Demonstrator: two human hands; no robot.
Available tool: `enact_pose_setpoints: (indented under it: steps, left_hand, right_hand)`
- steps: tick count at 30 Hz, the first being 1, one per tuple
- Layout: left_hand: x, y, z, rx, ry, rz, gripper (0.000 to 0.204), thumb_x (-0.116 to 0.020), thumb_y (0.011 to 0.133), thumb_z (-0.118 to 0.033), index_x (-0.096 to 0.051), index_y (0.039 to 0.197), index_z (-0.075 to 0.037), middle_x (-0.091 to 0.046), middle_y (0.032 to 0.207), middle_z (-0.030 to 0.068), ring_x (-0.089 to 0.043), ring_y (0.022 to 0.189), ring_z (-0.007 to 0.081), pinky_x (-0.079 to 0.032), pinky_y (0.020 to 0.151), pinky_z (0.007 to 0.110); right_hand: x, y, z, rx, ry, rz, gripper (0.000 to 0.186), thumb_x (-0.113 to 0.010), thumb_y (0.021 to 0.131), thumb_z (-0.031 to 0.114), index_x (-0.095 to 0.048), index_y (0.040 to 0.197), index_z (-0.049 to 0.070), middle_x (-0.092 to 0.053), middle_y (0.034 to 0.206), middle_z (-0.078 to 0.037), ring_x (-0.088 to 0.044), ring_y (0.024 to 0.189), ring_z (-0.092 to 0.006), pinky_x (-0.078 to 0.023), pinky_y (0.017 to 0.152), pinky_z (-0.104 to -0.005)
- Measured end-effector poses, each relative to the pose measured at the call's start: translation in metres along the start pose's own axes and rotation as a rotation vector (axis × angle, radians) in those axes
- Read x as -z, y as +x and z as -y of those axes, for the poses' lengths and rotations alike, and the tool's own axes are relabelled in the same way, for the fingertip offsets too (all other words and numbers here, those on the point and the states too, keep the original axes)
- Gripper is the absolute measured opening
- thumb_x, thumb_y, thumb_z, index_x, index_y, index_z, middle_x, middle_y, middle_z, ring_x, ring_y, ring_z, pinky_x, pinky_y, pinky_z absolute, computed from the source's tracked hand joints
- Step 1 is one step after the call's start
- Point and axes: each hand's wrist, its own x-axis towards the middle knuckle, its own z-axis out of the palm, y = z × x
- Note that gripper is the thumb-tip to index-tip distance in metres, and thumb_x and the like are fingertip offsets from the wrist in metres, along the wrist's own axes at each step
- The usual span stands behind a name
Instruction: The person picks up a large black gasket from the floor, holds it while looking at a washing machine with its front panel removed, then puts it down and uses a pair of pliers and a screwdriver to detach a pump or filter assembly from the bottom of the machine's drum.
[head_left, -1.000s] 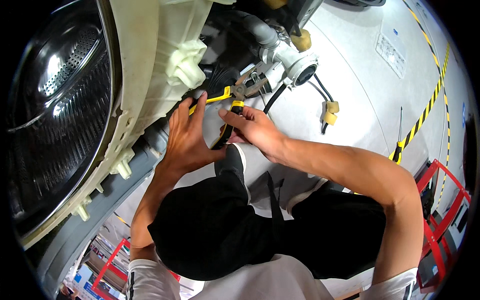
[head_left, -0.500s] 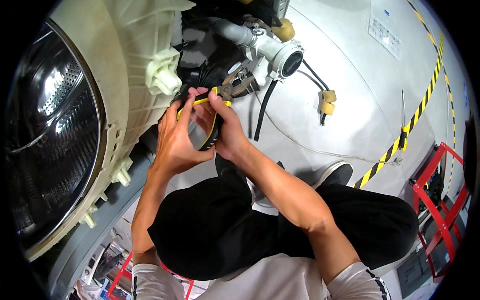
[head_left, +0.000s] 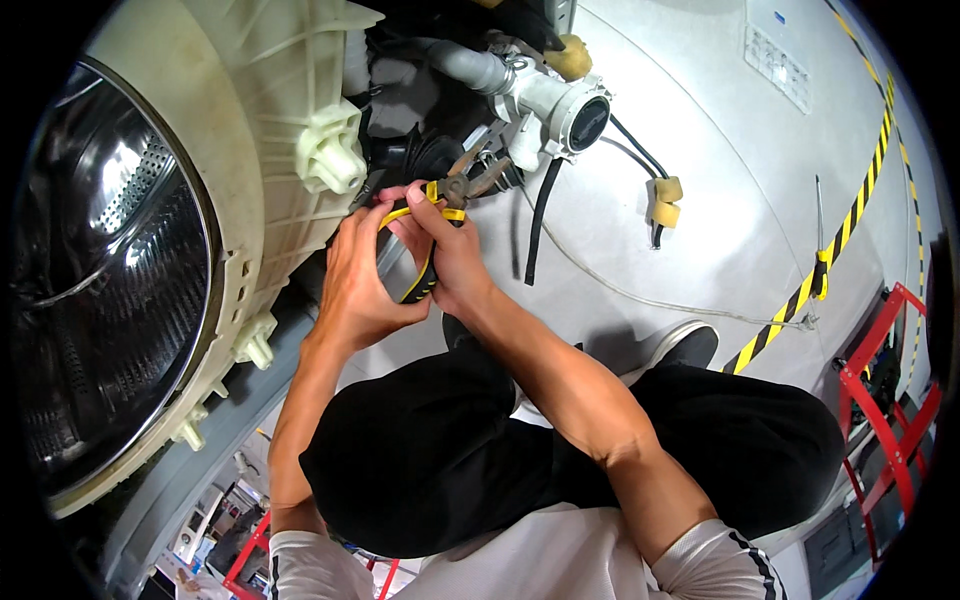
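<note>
A pair of combination pliers (head_left: 455, 189) with black and yellow handles is held between both my hands, its jaws spread apart. My left hand (head_left: 358, 275) grips one handle, and my right hand (head_left: 456, 262) has its fingers round the other, near the pivot. The jaws sit at the end of a black ribbed rubber hose (head_left: 425, 155), beside a white drain pump (head_left: 560, 108) with a round dark cap. Metal parts show by the jaws, but whether the pliers touch them I cannot tell. A grey corrugated hose (head_left: 462, 66) runs into the pump.
On the left stands a washing machine tub (head_left: 225, 110) with its steel drum (head_left: 120, 290). Cables with yellow foam pieces (head_left: 666, 202) and a black tube (head_left: 541, 225) lie on the floor. A screwdriver (head_left: 821, 262) rests by striped tape; a red metal frame (head_left: 880, 370) stands at right.
The whole view has shifted slightly, with the tub, pump and floor items appearing a little farther right. Both hands keep their hold on the spread pliers, with the jaws still at the hose end.
</note>
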Motion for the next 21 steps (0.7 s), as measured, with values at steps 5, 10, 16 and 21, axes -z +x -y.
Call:
enact_pose_setpoints:
  steps: [5, 10, 16, 21]
  left_hand:
    - [0.006, -0.001, 0.000, 0.046, 0.031, 0.047, 0.106, -0.085, 0.051, -0.016, -0.030, 0.140, -0.002, -0.046, 0.129, 0.0204, -0.047, 0.121, 0.0368, -0.040, 0.101, 0.041]
    - [0.010, 0.000, -0.009, 0.061, 0.059, 0.082, 0.119, -0.087, 0.052, -0.021, -0.017, 0.145, 0.004, -0.042, 0.133, 0.0253, -0.044, 0.124, 0.0389, -0.035, 0.106, 0.042]
    - [-0.009, -0.006, -0.018, 0.023, 0.203, 0.023, 0.117, -0.086, 0.055, -0.022, -0.017, 0.145, 0.007, -0.033, 0.136, 0.0304, -0.032, 0.129, 0.0469, -0.026, 0.108, 0.050]
    - [-0.028, -0.009, -0.003, 0.031, 0.203, -0.095, 0.106, -0.081, 0.058, -0.014, -0.021, 0.142, 0.009, -0.036, 0.132, 0.0300, -0.036, 0.123, 0.0464, -0.028, 0.104, 0.050]
  right_hand:
    - [-0.003, 0.004, -0.009, 0.057, 0.012, -0.070, 0.023, -0.065, 0.093, 0.021, -0.055, 0.107, 0.006, -0.065, 0.099, -0.007, -0.061, 0.091, -0.0122, -0.049, 0.085, -0.0276]
    - [-0.001, 0.008, -0.012, 0.116, 0.024, -0.037, 0.016, -0.063, 0.094, 0.017, -0.058, 0.102, 0.005, -0.065, 0.098, -0.008, -0.062, 0.093, -0.0151, -0.049, 0.088, -0.0283]
    - [-0.002, 0.008, -0.015, 0.146, 0.010, -0.094, 0.013, -0.061, 0.094, 0.015, -0.058, 0.100, 0.004, -0.065, 0.097, -0.009, -0.063, 0.094, -0.0161, -0.050, 0.089, -0.0281]
    - [0.000, 0.011, -0.019, 0.169, -0.025, -0.117, 0.014, -0.063, 0.093, 0.013, -0.058, 0.100, 0.002, -0.065, 0.096, -0.009, -0.064, 0.089, -0.0157, -0.051, 0.084, -0.0258]
